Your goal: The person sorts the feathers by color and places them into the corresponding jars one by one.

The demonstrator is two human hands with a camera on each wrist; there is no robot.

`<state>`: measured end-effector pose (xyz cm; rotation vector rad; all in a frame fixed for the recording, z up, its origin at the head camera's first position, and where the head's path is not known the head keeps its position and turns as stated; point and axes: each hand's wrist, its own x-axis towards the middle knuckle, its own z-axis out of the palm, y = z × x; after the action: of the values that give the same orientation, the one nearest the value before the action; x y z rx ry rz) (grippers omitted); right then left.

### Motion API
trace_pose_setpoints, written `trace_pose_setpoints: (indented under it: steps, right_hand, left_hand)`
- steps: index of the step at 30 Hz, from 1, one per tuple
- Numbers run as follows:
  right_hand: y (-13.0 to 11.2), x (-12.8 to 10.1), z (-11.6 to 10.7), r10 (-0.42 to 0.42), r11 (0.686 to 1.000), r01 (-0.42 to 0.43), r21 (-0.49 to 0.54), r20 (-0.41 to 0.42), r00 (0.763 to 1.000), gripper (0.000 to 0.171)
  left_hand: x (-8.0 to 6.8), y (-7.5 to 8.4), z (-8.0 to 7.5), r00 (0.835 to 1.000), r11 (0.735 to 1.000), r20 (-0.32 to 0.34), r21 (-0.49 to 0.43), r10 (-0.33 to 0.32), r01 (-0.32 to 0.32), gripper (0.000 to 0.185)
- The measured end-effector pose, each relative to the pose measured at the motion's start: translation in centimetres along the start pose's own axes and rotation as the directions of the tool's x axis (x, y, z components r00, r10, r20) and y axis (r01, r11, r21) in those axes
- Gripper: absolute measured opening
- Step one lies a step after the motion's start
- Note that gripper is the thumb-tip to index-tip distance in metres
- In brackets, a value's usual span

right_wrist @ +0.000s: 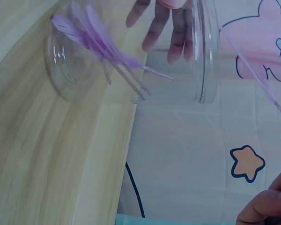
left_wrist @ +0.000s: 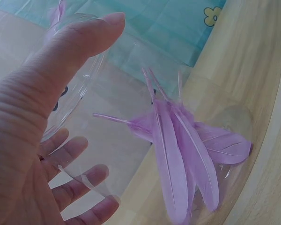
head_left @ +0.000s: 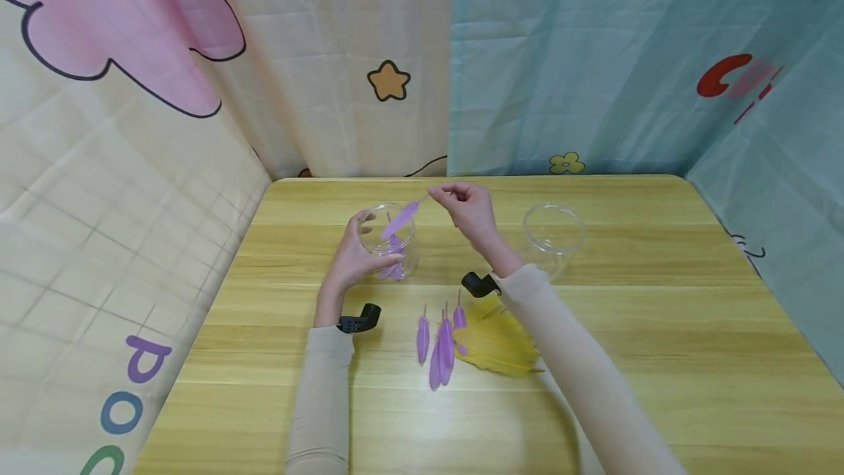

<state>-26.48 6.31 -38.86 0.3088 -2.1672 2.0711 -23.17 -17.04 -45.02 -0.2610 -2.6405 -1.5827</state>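
Hidden: yellow feathers (head_left: 496,347) partly under the right sleeve.
Left hand (head_left: 359,255): grasps clear jar (head_left: 390,239).
Right hand (head_left: 469,210): pinches purple feather (head_left: 400,220) over the jar.

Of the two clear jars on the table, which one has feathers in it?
The jar gripped by the left hand holds purple feathers; the other jar, beyond the right forearm, stands empty and untouched.

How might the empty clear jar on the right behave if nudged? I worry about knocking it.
The empty jar looks thin-walled, clear and probably light, so it would likely slide easily on the smooth table. Standing upright on a wide base, it probably resists tipping.
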Motion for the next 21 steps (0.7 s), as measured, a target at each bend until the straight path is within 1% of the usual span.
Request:
trace_pose_setpoints:
  steps: [2, 5, 9, 12, 14, 16, 18, 21]
  right_hand:
    - [0.2, -0.1, 0.4, -0.008, 0.999, 0.009, -0.04, 0.015, 1.0, 0.029]
    - [0.5, -0.4, 0.5, 0.004, 0.994, 0.005, -0.107, 0.084, 0.996, 0.028]
    - [1.1, -0.6, 0.0, 0.061, 0.984, -0.029, -0.174, 0.179, 0.982, 0.026]
    - [1.9, -0.8, -0.8, 0.128, 0.972, -0.074, -0.225, 0.235, 0.964, 0.025]
    - [2.4, -0.9, -1.5, 0.18, 0.956, -0.103, -0.276, 0.273, 0.945, 0.024]
    - [3.0, -1.1, -2.2, 0.237, 0.935, -0.128, -0.331, 0.315, 0.919, 0.023]
    - [3.7, -1.3, -2.9, 0.294, 0.908, -0.14, -0.394, 0.363, 0.884, 0.021]
    - [4.6, -1.7, -3.9, 0.367, 0.875, -0.146, -0.461, 0.437, 0.821, 0.017]
  left_hand:
    - [0.0, 0.0, 0.0, 1.0, 1.0, -0.001, 0.003, 0.004, -0.004, 0.106]
    - [0.0, 0.0, 0.0, 1.0, 1.0, -0.002, 0.006, 0.012, -0.012, 0.107]
    - [0.0, 0.0, -0.1, 1.0, 1.0, -0.003, 0.014, 0.022, -0.022, 0.108]
    - [0.0, 0.0, -0.1, 1.0, 1.0, -0.006, 0.018, 0.022, -0.022, 0.108]
    - [0.0, 0.0, -0.1, 1.0, 1.0, -0.005, 0.019, 0.021, -0.021, 0.109]
    - [0.0, -0.1, -0.1, 1.0, 1.0, -0.005, 0.021, 0.018, -0.018, 0.109]
    - [0.0, -0.1, -0.1, 1.0, 1.0, -0.003, 0.028, 0.015, -0.014, 0.109]
    - [0.0, -0.1, -0.2, 1.0, 0.999, -0.004, 0.032, 0.01, -0.009, 0.11]
